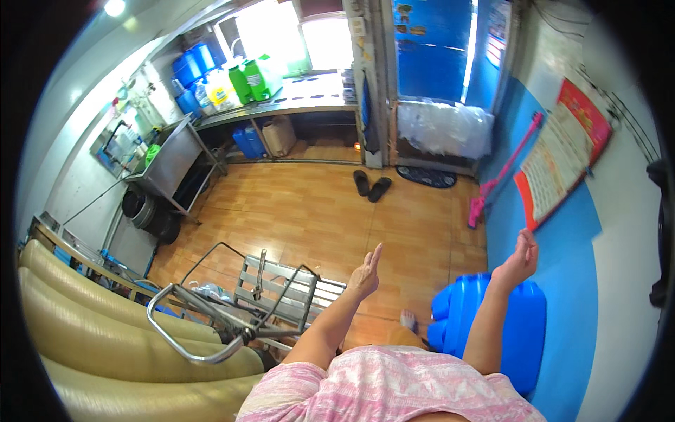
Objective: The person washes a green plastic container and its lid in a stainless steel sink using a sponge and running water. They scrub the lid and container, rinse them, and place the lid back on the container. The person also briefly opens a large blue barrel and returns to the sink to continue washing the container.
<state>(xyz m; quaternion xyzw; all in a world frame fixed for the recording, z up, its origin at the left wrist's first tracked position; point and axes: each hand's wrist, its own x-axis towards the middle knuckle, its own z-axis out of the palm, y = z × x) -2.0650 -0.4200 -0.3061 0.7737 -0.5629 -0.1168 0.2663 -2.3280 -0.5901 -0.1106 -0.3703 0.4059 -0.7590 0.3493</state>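
My left hand [366, 272] is raised over the wooden floor with its fingers straight and together, holding nothing. My right hand [519, 257] is lifted too, fingers loosely apart, empty, near the blue wall. A large blue plastic container [460, 309] lies on the floor just below my right forearm. To the left of my left arm stands a metal hand cart [271, 292] with a curved tube handle [172, 330].
Beige cushioned rolls [105, 337] fill the lower left. A steel sink [169, 158] and a counter with blue and green jugs [232, 81] stand at the back left. Black sandals [371, 185] and a dark mat [425, 176] lie by the blue door. A pink mop [503, 172] leans on the wall.
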